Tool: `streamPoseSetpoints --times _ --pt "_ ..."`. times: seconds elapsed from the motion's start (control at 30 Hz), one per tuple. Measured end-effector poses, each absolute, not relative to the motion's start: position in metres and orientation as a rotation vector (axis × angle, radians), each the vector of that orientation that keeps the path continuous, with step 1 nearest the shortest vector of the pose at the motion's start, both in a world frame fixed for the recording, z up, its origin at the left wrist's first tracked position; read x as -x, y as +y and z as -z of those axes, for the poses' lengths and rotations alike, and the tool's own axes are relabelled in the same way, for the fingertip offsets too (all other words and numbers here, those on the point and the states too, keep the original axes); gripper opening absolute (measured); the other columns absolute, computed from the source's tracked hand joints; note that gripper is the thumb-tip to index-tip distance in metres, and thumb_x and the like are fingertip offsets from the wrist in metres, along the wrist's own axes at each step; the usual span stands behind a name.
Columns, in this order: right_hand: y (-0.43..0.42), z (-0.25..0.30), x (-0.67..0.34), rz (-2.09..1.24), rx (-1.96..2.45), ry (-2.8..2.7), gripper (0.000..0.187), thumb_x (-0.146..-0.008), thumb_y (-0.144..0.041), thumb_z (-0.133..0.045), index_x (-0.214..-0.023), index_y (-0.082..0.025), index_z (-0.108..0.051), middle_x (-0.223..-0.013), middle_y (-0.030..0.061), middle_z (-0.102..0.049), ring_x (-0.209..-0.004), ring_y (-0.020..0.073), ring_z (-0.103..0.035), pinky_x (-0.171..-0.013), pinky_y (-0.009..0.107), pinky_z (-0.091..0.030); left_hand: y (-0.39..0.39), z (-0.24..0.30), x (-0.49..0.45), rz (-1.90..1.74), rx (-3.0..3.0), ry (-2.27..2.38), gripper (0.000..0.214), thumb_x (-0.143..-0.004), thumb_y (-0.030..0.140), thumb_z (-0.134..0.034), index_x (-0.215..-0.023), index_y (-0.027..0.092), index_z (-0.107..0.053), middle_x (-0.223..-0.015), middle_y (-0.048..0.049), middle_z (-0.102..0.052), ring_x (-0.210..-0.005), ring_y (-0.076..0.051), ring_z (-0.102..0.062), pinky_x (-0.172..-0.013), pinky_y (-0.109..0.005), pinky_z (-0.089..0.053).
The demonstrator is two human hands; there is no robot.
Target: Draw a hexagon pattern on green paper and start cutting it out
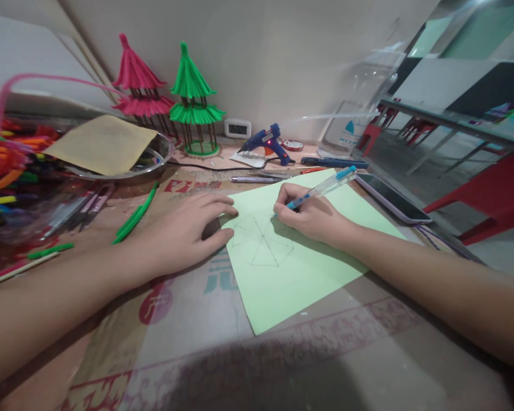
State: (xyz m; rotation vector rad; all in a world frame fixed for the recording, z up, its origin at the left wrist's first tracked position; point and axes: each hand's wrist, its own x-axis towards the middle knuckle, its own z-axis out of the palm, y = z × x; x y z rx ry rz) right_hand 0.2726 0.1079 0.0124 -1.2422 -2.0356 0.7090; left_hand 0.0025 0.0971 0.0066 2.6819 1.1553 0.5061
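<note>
A sheet of light green paper (pixel 308 285) lies slanted on the table, bearing thin drawn lines that cross at one point inside a many-sided outline. My right hand (pixel 310 214) is closed around a clear pen with blue parts (pixel 323 187), and its tip meets the paper at the drawing's upper right. Flat at the paper's left edge rests my left hand (pixel 197 228), its fingers stretched out and thumb apart, holding nothing. Part of the drawing near the right hand is covered by its fingers and shadow.
Behind the paper are a blue glue gun (pixel 268 142), a small digital clock (pixel 237 128), and pink (pixel 141 85) and green (pixel 192 91) pagoda models. A phone (pixel 392 200) lies right. Left are a metal bowl (pixel 165 157), green pipe cleaners (pixel 135 220) and a colourful heap (pixel 12 165).
</note>
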Motion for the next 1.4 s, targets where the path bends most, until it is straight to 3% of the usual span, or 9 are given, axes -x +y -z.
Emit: streamPoseSetpoints --times 0.43,0.7,0.83,1.0,1.4 --pt "0.105 -0.018 -0.275 -0.788 1.355 -1.903 0.013 -0.088 -0.027 -0.059 -0.077 -0.023 -0.055 -0.059 -0.0057 -0.056 -0.053 0.0121 -0.05 -0.052 0.028 -0.038 0.098 -0.007 -0.003 -0.516 -2.676 1.147 0.044 -0.099 0.052 -0.047 -0.122 0.02 -0.066 -0.14 -0.0131 -0.061 -0.134 -0.035 -0.053 -0.114 -0.056 -0.042" --pt "0.101 -0.04 -0.275 -0.895 1.226 -1.977 0.009 -0.083 -0.02 -0.067 -0.092 -0.02 -0.067 -0.076 -0.0014 -0.067 -0.061 0.012 -0.059 -0.053 0.025 -0.042 0.096 -0.005 -0.003 -0.533 -2.689 1.123 0.042 -0.101 0.049 -0.046 -0.121 0.019 -0.067 -0.138 -0.0132 -0.062 -0.134 -0.032 -0.053 -0.113 -0.053 -0.042" --pt "0.109 -0.035 -0.258 -1.008 1.206 -1.998 0.006 -0.084 -0.021 -0.066 -0.083 -0.021 -0.06 -0.069 -0.0016 -0.068 -0.059 0.0127 -0.06 -0.052 0.024 -0.043 0.095 -0.007 -0.003 -0.528 -2.693 1.129 0.041 -0.101 0.048 -0.047 -0.122 0.019 -0.066 -0.137 -0.0134 -0.062 -0.133 -0.032 -0.054 -0.113 -0.053 -0.043" --pt "0.117 -0.021 -0.248 -0.949 1.272 -1.944 0.017 -0.089 -0.025 -0.06 -0.076 -0.024 -0.049 -0.053 -0.0061 -0.061 -0.048 0.0111 -0.051 -0.049 0.024 -0.039 0.093 -0.007 -0.004 -0.514 -2.695 1.124 0.04 -0.101 0.046 -0.047 -0.122 0.018 -0.066 -0.136 -0.0132 -0.062 -0.134 -0.032 -0.053 -0.114 -0.051 -0.042" --pt "0.113 -0.019 -0.245 -0.841 1.256 -2.001 0.019 -0.086 -0.024 -0.062 -0.072 -0.024 -0.049 -0.054 -0.0059 -0.058 -0.051 0.0123 -0.054 -0.052 0.026 -0.038 0.096 -0.007 -0.004 -0.492 -2.685 1.13 0.041 -0.1 0.048 -0.046 -0.123 0.02 -0.065 -0.14 -0.0134 -0.061 -0.135 -0.032 -0.053 -0.114 -0.051 -0.041"
